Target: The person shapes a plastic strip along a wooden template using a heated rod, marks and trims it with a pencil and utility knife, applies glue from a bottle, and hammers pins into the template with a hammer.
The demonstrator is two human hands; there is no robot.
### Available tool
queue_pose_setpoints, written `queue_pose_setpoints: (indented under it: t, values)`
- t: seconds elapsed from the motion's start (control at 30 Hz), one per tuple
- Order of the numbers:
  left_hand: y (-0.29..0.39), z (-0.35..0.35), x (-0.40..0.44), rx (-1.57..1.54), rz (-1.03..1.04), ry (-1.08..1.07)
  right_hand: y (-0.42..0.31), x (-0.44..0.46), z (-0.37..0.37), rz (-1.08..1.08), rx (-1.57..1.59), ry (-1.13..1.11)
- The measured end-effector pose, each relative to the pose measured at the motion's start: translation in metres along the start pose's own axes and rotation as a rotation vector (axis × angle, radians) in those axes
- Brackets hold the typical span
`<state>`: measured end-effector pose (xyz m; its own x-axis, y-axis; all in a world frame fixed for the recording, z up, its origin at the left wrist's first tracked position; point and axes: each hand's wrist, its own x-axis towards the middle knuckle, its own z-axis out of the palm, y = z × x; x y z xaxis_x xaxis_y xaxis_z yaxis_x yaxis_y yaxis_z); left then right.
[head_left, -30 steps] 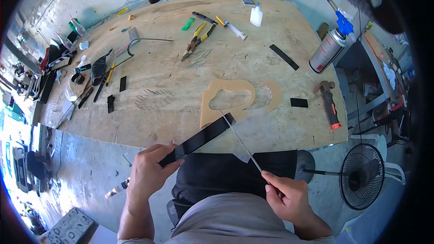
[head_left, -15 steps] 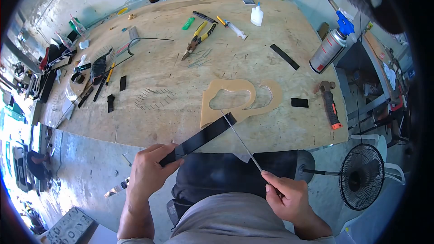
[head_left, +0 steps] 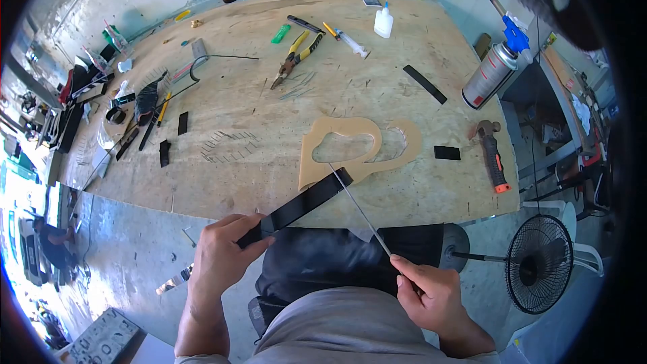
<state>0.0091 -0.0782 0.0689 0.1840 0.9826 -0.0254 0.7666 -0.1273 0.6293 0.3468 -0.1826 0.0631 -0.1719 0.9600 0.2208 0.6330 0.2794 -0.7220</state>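
Observation:
My left hand point(head_left: 228, 246) is closed around the near end of a flat black strip point(head_left: 306, 204), which slants up to the right over the front edge of the table. Pinched in my right hand point(head_left: 431, 290) is a thin metal rod, like a slim file point(head_left: 364, 214). Its shaft crosses the far end of the strip, and its tip lies over a tan cut-out form point(head_left: 397, 157) with curved openings. Whether the rod touches the strip's edge or only passes above it, I cannot tell.
On the wooden table point(head_left: 229, 98) lie several small nails, pliers point(head_left: 293, 54), a syringe point(head_left: 350, 44), a hammer point(head_left: 492, 158) and black pieces point(head_left: 447, 153). A torch on a gas can point(head_left: 490, 75) stands right. A fan point(head_left: 539, 263) is beside the table; a person point(head_left: 54, 239) is far left.
Both hands, the strip and the rod stay in almost the same place. At the far left, the other person has changed posture.

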Motion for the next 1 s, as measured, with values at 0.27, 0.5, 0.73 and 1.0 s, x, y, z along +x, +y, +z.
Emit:
queue_pose_setpoints:
  t: [0.27, 0.5, 0.73, 1.0]
  values:
    - [-0.0019, 0.0008, 0.0001, -0.012, 0.012, 0.003, 0.0008, 0.0001, -0.0002, -0.005, -0.016, -0.013]
    - [-0.0008, 0.0026, -0.0004, -0.02, -0.005, 0.03, 0.0042, -0.0002, 0.0026, -0.024, -0.006, 0.002]
    - [-0.0017, -0.0001, -0.0001, 0.001, -0.006, -0.005, 0.0034, 0.001, 0.0013, -0.035, -0.014, -0.004]
    - [-0.0031, 0.0002, -0.0002, 0.009, 0.014, -0.003, 0.003, 0.0014, -0.0002, -0.045, -0.026, -0.012]
